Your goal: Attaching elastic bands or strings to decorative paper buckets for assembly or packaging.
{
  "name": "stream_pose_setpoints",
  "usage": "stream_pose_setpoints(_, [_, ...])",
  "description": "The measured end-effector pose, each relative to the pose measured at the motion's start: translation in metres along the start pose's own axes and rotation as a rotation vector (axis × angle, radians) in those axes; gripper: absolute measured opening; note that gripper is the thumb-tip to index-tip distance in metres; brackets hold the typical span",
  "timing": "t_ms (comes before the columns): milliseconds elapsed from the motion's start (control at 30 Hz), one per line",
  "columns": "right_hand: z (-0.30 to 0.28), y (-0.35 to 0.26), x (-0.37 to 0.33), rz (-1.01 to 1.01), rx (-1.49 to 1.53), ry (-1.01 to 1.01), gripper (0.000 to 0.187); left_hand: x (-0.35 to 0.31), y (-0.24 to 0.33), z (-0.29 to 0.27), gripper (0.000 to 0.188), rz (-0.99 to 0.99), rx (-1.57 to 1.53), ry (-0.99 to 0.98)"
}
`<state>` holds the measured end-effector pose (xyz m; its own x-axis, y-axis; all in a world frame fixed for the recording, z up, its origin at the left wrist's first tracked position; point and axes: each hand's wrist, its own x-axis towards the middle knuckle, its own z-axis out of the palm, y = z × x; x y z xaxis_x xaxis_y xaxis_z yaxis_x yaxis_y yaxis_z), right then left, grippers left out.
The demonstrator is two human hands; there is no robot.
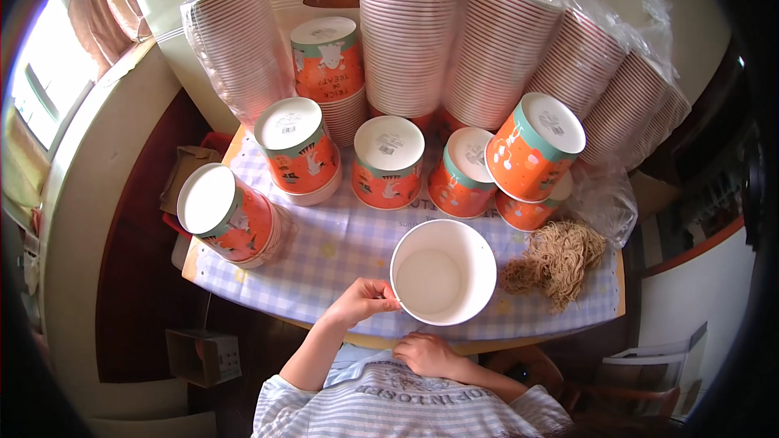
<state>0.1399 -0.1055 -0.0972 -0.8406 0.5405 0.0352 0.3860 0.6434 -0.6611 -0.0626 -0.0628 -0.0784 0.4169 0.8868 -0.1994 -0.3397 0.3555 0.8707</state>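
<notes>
A white-lined paper bucket [442, 272] stands with its mouth up near the table's front edge. My left hand [363, 302] is closed at its left side, thumb and fingers pinching it by the rim. My right hand [426, 354] lies in front of my body, just below the table edge, with its fingers curled. Whatever may be in those fingers is hidden. Right of the bucket lies a tangled heap of tan cord [564, 264]. Behind it, an orange bucket with a green band [389, 158] stands upside down.
Other upturned orange buckets stand at the left [231, 215] and right [535, 146], some stacked. Tall bucket stacks in clear plastic [410, 40] line the back. A checked cloth [341, 251] covers the table. A cardboard box [203, 355] sits on the floor, lower left.
</notes>
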Motion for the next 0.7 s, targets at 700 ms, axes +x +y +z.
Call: stream_pose_setpoints(700, [-0.178, 0.028, -0.118, -0.525, 0.957, -0.15, 0.014, 0.011, 0.075, 0.011, 0.026, 0.706, 1.537, 0.052])
